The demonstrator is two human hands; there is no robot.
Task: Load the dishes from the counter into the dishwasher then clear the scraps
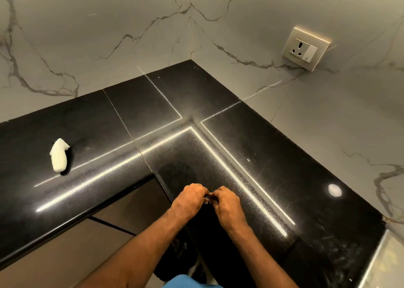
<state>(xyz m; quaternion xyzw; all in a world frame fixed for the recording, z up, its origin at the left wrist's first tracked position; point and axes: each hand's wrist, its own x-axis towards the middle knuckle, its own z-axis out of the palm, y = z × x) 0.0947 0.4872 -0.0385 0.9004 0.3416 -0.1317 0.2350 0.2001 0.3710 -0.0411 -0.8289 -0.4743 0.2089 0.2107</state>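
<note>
As hands [189, 200] meet, scrap [59, 155] lies leftward.

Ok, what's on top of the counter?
A white scrap, left on the counter. The left hand and right hand meet near its edge, fingers mostly hiding a pale bit they pinch.

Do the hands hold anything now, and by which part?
Cannot be told: the left hand and right hand meet with curled fingers; a tiny pale bit shows between them, too small to identify.
</note>
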